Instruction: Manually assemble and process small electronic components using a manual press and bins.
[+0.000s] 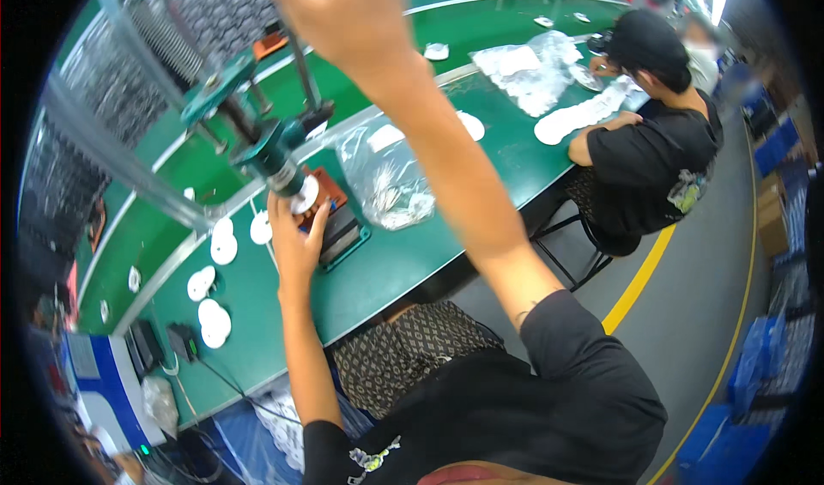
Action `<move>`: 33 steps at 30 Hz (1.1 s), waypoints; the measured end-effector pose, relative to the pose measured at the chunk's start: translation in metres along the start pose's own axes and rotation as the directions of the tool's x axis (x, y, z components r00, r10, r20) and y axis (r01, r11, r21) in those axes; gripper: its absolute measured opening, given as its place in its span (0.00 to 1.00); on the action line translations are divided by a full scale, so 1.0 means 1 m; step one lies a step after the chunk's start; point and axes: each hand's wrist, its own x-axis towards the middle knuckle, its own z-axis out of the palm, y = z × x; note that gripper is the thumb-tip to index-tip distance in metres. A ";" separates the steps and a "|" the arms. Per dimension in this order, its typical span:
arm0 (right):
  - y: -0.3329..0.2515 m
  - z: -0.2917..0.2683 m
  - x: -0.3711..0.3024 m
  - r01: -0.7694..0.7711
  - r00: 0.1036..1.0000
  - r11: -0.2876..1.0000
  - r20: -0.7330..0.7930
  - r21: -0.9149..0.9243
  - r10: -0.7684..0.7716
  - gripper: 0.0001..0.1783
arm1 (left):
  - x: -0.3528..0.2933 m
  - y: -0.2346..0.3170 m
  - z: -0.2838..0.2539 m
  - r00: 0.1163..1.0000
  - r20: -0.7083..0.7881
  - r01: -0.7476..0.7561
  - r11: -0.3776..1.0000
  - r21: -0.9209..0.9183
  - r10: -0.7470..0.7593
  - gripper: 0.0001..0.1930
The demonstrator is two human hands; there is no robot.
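"What's lying left of the green metal press (270, 152)?"

"Flat, white, rounded pieces (215, 324). At the press's lower end, the bare left hand (297, 238) is curling around a white round disc (305, 195); whether it's pinching, I can't tell."

"How's that handling?"

"Likely light, stiff, smooth; I'd be holding the rim."

"And the bare right hand (356, 21)?"

"Hovering right of the press, blurred; its grip isn't showing."

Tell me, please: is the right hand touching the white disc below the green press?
Apart. The head view shows the right hand raised at the upper edge, with a wide gap between it and the white disc.
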 end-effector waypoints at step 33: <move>-0.081 -0.128 -0.270 -0.279 0.754 0.953 0.641 0.120 0.141 0.23 | -0.112 0.072 -0.011 0.902 0.232 0.430 0.722 -0.541 -0.364 0.13</move>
